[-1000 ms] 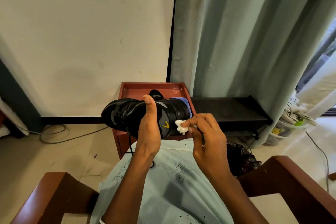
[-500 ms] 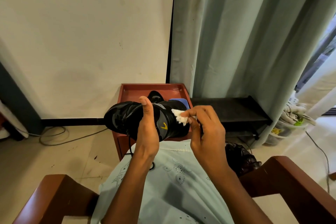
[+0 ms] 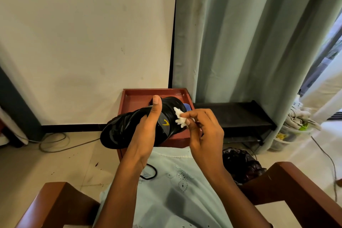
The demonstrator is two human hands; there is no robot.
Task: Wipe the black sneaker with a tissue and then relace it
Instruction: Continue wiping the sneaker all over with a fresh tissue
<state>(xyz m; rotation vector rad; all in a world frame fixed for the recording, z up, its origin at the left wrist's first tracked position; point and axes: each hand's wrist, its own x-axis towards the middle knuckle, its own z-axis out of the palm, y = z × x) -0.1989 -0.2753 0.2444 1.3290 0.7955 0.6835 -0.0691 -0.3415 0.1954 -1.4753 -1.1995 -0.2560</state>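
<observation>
A wide camera on the seated person's head looks forward and down, close over the left hand (image 3: pixel 146 135) and right hand (image 3: pixel 205 135), toward the far wall (image 3: pixel 74 42).

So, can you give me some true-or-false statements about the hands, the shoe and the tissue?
1. The left hand grips the sneaker. True.
2. The right hand pinches a tissue against the sneaker. True.
3. The sneaker rests on the floor. False: it is held up in front of the red table.
4. The tissue is blue. False: it is white.
5. A yellow mark shows on the sneaker's side. True.
</observation>
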